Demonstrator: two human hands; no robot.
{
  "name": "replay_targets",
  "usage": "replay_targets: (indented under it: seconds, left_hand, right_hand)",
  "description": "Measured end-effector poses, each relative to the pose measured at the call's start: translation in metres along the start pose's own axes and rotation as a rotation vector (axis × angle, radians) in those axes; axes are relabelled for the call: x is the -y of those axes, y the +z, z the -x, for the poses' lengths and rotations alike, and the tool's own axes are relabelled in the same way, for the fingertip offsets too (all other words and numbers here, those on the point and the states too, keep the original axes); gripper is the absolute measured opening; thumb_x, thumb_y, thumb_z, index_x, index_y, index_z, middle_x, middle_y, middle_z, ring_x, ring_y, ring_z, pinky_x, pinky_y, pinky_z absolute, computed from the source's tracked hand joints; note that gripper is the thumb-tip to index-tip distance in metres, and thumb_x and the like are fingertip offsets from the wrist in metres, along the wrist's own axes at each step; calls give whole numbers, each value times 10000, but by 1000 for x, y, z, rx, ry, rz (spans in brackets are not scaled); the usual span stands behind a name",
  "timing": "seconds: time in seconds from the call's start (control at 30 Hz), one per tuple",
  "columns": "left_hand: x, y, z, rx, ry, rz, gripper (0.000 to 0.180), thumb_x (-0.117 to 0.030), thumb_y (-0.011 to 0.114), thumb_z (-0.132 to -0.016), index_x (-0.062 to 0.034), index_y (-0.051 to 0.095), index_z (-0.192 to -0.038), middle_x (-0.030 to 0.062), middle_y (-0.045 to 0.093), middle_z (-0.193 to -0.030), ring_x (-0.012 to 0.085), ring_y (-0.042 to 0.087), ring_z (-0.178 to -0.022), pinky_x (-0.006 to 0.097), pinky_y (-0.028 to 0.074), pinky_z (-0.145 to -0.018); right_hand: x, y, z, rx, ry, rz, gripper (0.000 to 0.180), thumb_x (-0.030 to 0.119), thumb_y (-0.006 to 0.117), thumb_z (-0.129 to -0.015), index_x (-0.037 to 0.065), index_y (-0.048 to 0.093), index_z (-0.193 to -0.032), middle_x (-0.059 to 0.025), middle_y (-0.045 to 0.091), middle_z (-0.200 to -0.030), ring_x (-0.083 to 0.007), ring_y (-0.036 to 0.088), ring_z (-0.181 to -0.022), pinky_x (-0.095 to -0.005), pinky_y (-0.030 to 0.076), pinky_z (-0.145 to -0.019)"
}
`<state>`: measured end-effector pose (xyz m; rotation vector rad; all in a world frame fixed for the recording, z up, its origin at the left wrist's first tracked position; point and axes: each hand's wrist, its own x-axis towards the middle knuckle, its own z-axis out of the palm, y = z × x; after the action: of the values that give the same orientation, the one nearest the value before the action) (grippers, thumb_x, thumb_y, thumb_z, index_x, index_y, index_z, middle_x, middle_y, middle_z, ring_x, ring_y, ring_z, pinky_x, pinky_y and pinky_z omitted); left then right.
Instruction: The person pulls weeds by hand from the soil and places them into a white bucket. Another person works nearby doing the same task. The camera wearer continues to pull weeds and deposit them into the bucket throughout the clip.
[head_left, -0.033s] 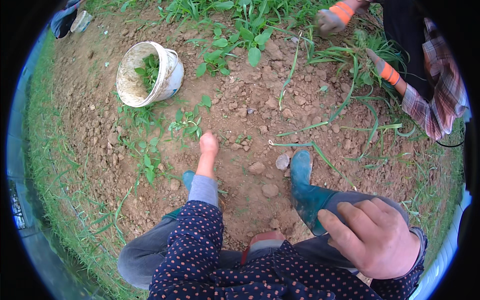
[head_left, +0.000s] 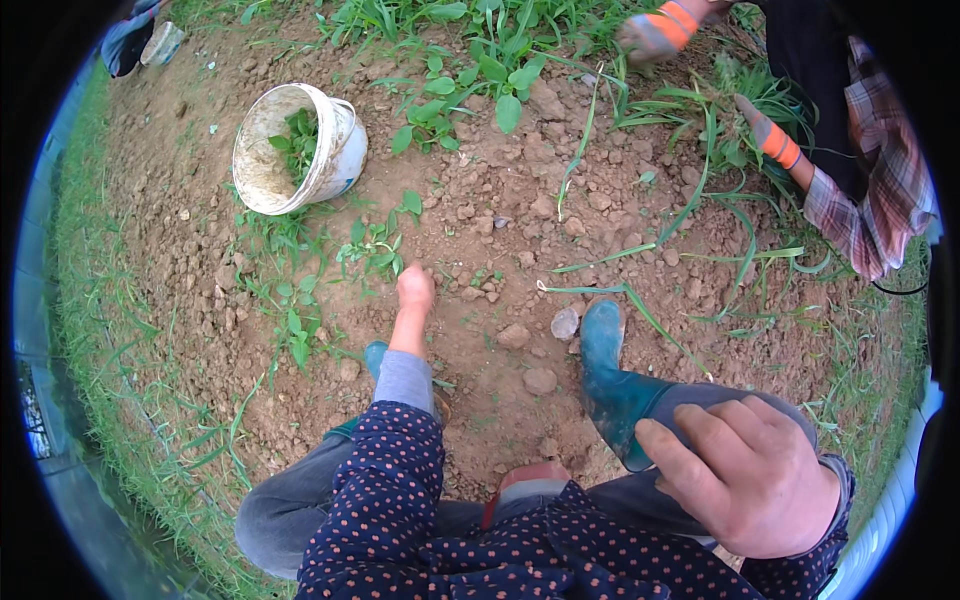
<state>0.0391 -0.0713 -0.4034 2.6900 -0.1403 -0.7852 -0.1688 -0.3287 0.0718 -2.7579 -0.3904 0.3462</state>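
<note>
My left hand (head_left: pixel 415 288) reaches down to the soil between my boots and the bucket. It is closed at the stems of a small bunch of leafy green plants (head_left: pixel 372 247), whose leaves stick out past it; the fingertips are hidden. Above my right knee (head_left: pixel 690 405) is my right hand (head_left: pixel 745 475), back up, with its fingers curled in and nothing seen in them. Beyond the left hand a dirty white bucket (head_left: pixel 352 150) lies tipped toward the left, with some green leaves (head_left: pixel 297 145) inside.
At the upper right, a co-worker's orange-banded gloved hands (head_left: pixel 768 135) are among tall weeds. Pulled long-leaved stalks (head_left: pixel 640 300) lie on the cloddy soil (head_left: pixel 500 400). My green boot (head_left: pixel 605 365) stands beside a pale stone (head_left: pixel 565 323). More weeds (head_left: pixel 480 70) grow along the far side.
My left hand has shifted very slightly to the left. The co-worker's far gloved hand has moved a little left. My right hand and the bucket have stayed put.
</note>
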Motion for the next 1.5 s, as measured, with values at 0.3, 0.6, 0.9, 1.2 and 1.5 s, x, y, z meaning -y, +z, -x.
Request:
replay_targets:
  seconds: [0.3, 0.6, 0.9, 1.2, 1.5]
  left_hand:
    - [28, -9, -1, -93, -159, 514, 197, -128, 529, -914, 27, 581, -1024, 150, 655, -809, 226, 613, -587, 350, 518, -541]
    - [-10, -15, 5, 77, 344, 311, 181, -51, 561, -858, 20, 548, -1024, 205, 647, -937, 295, 657, -798, 384, 539, -646]
    - [-11, -2, 13, 119, 300, -89, 284, -103, 457, -843, -99, 637, -1062, 225, 637, -1051, 380, 615, -994, 458, 492, -853]
    - [-1, 3, 3, 230, 411, -172, 328, -147, 454, -852, -135, 652, -1113, 207, 629, -1088, 363, 585, -1053, 439, 476, -889]
    - [-31, -10, 15, 275, 461, -470, 273, -225, 424, -916, -146, 639, -1064, 140, 655, -1085, 281, 640, -1015, 414, 511, -851]
  right_hand:
    - [-5, -1, -1, 17, -12, -2, 463, 155, 681, -642, -15, 617, -1069, -112, 585, -858, -225, 580, -709, -325, 479, -595]
    - [1, -2, -4, -17, -30, 18, 459, 154, 687, -662, -6, 605, -1084, -94, 579, -860, -211, 575, -694, -313, 482, -582]
    - [4, -5, -5, 14, -76, 39, 471, 163, 705, -674, -7, 589, -1098, -94, 590, -876, -205, 582, -684, -312, 487, -578]
    - [-1, -4, -3, 16, -147, 70, 492, 144, 567, -691, -22, 581, -1154, -105, 575, -865, -173, 543, -660, -278, 439, -542]
    - [4, -13, -3, 45, -134, 51, 442, 152, 624, -755, 2, 564, -1167, -59, 531, -778, -187, 556, -636, -303, 473, -537]
